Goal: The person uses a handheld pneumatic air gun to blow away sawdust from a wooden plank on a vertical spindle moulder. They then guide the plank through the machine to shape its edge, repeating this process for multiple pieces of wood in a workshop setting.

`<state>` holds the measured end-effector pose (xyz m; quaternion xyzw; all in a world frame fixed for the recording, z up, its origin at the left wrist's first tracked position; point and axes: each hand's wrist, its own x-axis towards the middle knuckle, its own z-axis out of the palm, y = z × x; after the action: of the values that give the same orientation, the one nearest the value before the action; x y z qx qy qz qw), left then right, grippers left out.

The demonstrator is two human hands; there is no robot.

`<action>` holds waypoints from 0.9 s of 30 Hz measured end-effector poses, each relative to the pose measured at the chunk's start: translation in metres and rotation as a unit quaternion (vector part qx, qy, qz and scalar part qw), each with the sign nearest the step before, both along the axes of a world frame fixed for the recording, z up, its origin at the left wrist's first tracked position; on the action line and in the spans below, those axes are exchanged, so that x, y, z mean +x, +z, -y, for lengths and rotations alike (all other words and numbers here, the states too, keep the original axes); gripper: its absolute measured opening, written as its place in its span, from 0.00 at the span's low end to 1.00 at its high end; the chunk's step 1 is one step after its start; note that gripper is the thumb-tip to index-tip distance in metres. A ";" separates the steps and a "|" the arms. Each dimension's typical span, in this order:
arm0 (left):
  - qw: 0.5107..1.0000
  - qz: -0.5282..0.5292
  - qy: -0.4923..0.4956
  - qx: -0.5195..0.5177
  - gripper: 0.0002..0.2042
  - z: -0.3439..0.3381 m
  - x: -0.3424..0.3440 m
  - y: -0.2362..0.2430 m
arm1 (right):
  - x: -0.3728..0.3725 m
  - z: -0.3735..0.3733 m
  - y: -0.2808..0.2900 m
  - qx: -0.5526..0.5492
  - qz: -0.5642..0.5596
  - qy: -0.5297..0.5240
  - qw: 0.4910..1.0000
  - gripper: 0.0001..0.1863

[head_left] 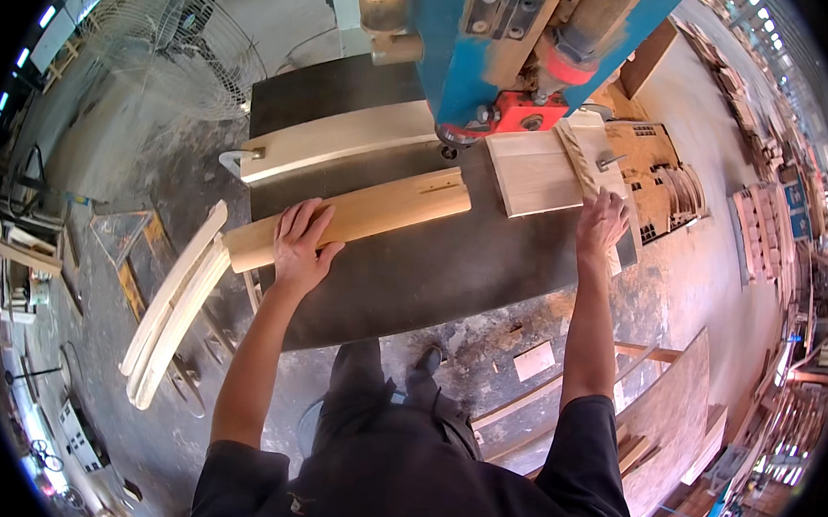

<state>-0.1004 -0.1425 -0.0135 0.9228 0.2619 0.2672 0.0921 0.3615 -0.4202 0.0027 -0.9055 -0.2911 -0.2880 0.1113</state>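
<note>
My left hand [303, 250] lies over the near end of a long, slightly curved wooden piece [379, 209], fingers stretched out and thumb apart. That piece has a slot near its far right end and rests on a dark machine table [364, 298]. At the table's right side, my right hand [603, 223] curls its fingers round the near end of a narrow wooden strip [579, 160]. Beside the strip sits a flat pale wooden board [535, 171]. The undersides of the right fingers are hidden.
A blue machine head [455, 48] with a red block [529, 117] overhangs the table. Behind lies a pale curved fence [345, 139]. Curved wooden pieces [179, 306] stick out at left. A wire fan [176, 45] stands back left; a wooden panel [665, 416] leans at right.
</note>
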 end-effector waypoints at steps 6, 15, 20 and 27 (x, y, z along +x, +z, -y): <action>0.997 -0.033 0.067 -0.022 0.39 0.006 0.024 0.001 | -0.072 -0.025 -0.017 0.155 -0.262 0.275 0.912 0.15; 0.987 0.081 0.043 0.128 0.16 0.046 0.013 0.021 | -0.133 -0.051 0.007 0.256 -0.399 0.360 0.804 0.17; 0.984 0.083 0.020 0.159 0.10 0.073 -0.001 0.006 | -0.152 -0.041 -0.002 0.235 -0.266 0.388 0.851 0.08; 0.983 0.094 0.013 0.157 0.09 0.086 -0.007 -0.001 | -0.165 -0.022 -0.018 0.194 -0.213 0.406 0.867 0.09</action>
<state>-0.1073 -0.2282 -0.0147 0.8931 0.2189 0.3916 -0.0338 0.1966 -0.3982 -0.0156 -0.7066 -0.5405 -0.0685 0.4515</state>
